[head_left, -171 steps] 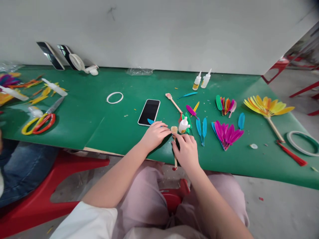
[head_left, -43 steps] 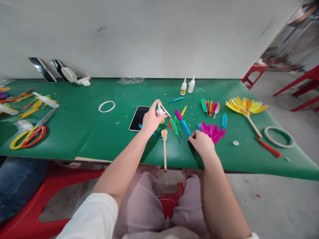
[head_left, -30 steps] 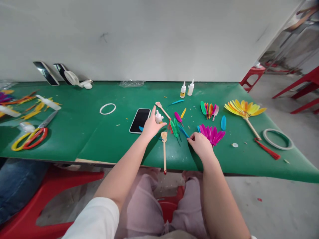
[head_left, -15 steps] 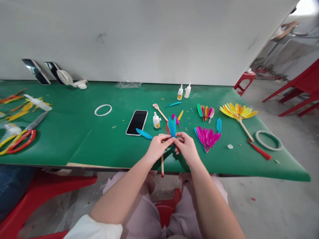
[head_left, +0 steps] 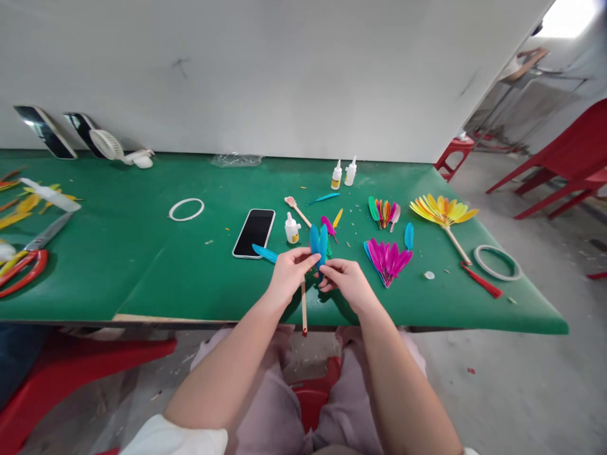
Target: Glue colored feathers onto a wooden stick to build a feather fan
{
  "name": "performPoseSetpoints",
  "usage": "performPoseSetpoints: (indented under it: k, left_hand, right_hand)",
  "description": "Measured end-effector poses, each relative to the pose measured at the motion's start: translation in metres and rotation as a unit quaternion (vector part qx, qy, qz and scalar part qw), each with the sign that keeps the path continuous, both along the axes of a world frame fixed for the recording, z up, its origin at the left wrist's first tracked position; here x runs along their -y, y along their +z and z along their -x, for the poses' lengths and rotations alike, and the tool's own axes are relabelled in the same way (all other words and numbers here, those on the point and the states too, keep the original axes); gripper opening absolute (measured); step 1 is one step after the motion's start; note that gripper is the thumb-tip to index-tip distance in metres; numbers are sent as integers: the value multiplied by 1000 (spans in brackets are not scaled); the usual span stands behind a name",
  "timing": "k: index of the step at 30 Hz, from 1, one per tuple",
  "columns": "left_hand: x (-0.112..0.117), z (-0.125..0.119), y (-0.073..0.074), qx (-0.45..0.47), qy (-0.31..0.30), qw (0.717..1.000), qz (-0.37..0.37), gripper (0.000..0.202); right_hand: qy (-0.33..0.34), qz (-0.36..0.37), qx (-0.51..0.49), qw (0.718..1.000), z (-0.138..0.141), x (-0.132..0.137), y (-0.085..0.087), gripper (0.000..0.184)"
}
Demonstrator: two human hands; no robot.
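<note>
Blue feathers (head_left: 318, 240) stand upright between my hands, just above the table's front part. My left hand (head_left: 294, 268) pinches them from the left side. Lower down, near the quill ends, the fingers of my right hand (head_left: 345, 278) are closed on them too. Another blue feather (head_left: 264, 253) lies to the left, partly over the phone (head_left: 254, 234). Behind my hands are a small glue bottle (head_left: 292, 229), a wooden stick (head_left: 300, 210) and a magenta feather (head_left: 328, 226). A second wooden stick (head_left: 304, 309) pokes out beneath my left hand, over the table edge.
To the right lie a magenta feather fan (head_left: 389, 259), a multicoloured feather bunch (head_left: 385, 213), a yellow feather fan (head_left: 444, 212) with handle and tassel, and a ring (head_left: 497, 263). Two glue bottles (head_left: 343, 173) stand at the back. Scissors (head_left: 34, 258) lie far left, near a white hoop (head_left: 186, 209).
The blue feathers in my hands have spread apart at the tips, and my right hand has shifted slightly lower on them. The whole view has moved a little to the right.
</note>
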State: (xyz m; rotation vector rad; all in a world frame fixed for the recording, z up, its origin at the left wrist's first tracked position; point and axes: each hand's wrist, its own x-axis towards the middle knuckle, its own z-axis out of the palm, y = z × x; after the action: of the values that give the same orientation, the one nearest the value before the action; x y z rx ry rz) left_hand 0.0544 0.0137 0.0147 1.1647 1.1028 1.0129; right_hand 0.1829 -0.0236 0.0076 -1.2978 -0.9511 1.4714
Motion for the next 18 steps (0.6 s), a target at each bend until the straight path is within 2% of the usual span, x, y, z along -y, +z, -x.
performPoseSetpoints:
  k: [3, 9, 13, 15, 18]
  left_hand:
    - [-1, 2, -1, 7, 19, 1000, -3, 26]
    - [-4, 6, -3, 26, 30, 999, 3, 30]
    - [-3, 5, -4, 18, 15, 999, 24, 33]
    - [-3, 3, -4, 11, 9, 999, 29, 35]
    - [-3, 1, -5, 2, 6, 999, 40, 36]
  right_hand:
    - [-11, 3, -8, 1000, -3, 1, 2, 24]
    - [-82, -6, -4, 997, -9, 0, 3, 28]
    - [-111, -15, 5, 994, -16, -4, 1, 40]
    - [-134, -22, 53, 989, -21, -5, -1, 46]
    - [-159, -4, 195, 968, -29, -4, -3, 51]
